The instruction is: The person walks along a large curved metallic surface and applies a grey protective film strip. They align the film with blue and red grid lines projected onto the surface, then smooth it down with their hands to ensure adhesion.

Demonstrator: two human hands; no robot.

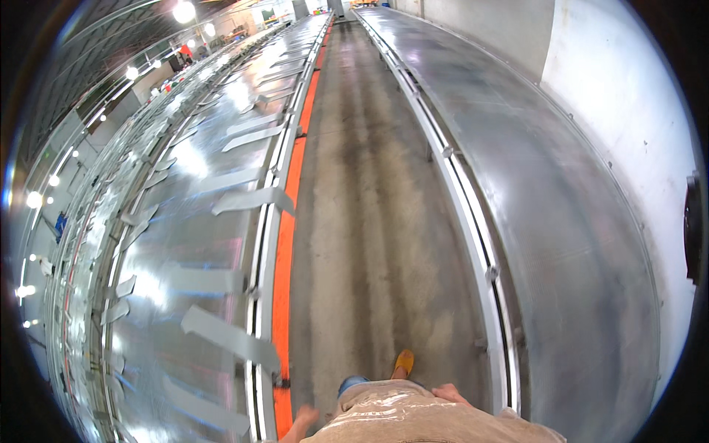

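I look down a concrete aisle with my left hand [305,415] low at my left side, near an orange strip [282,310]; it is blurred, so its grip is unclear. My right hand [447,393] hangs beside my hip, its fingers curled, with whatever they hold, if anything, hidden. The nearest long metal table on the left [148,340] carries several flat grey strip-shaped pieces [221,332], some overhanging its railed edge. My brown garment [413,421] and one yellow shoe [403,362] show below.
The aisle floor [369,207] runs far ahead between the railed tables. A long grey table [576,280] lines the right side, against a white wall [620,88]. More tables with pieces stretch leftward, where a person in blue [60,225] stands under hanging lights [34,199].
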